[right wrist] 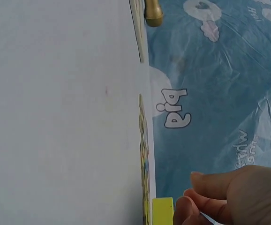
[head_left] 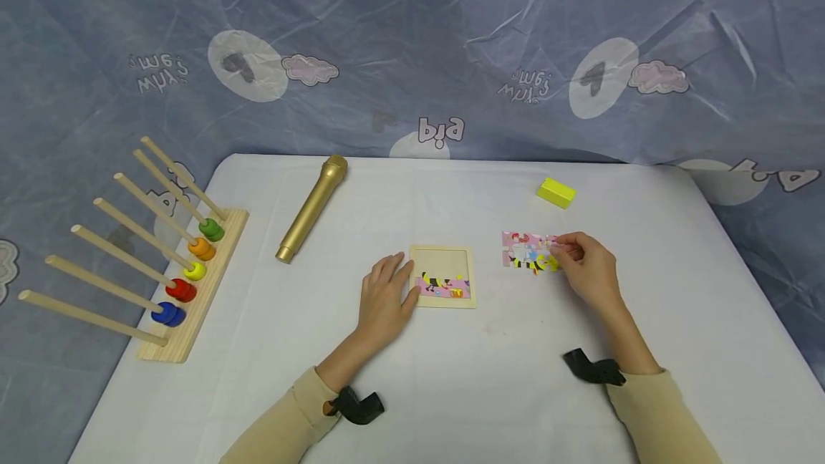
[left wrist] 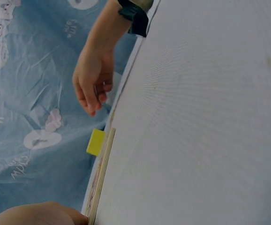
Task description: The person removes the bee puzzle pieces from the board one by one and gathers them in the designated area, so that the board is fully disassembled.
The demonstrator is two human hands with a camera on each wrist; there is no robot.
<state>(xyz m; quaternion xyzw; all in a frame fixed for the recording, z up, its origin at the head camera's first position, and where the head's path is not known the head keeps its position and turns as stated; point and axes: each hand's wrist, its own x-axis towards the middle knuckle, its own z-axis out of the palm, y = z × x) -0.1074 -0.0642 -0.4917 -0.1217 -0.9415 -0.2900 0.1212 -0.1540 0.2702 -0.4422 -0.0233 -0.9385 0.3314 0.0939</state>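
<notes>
In the head view my left hand [head_left: 384,301] rests at the left side of a small wooden puzzle frame [head_left: 473,285], fingers and thumb touching its edge. Puzzle pieces [head_left: 445,287] with a pink, yellow and black picture fill the frame's lower part; bare wood shows above. To the right, several joined puzzle pieces [head_left: 525,249] lie flat on the table. My right hand [head_left: 589,267] is over their right edge, its fingers loosely curled. In the right wrist view the thumb and fingertips [right wrist: 197,178] are apart, and no piece shows between them.
A yellow block [head_left: 556,192] lies behind the loose pieces. On the left are a gold microphone-shaped stick [head_left: 309,213] and a wooden peg stand [head_left: 209,285] with coloured rings on tall slanting pegs. A white cloth covers the table [head_left: 490,392]; a blue-grey printed sheet [head_left: 387,34] hangs behind.
</notes>
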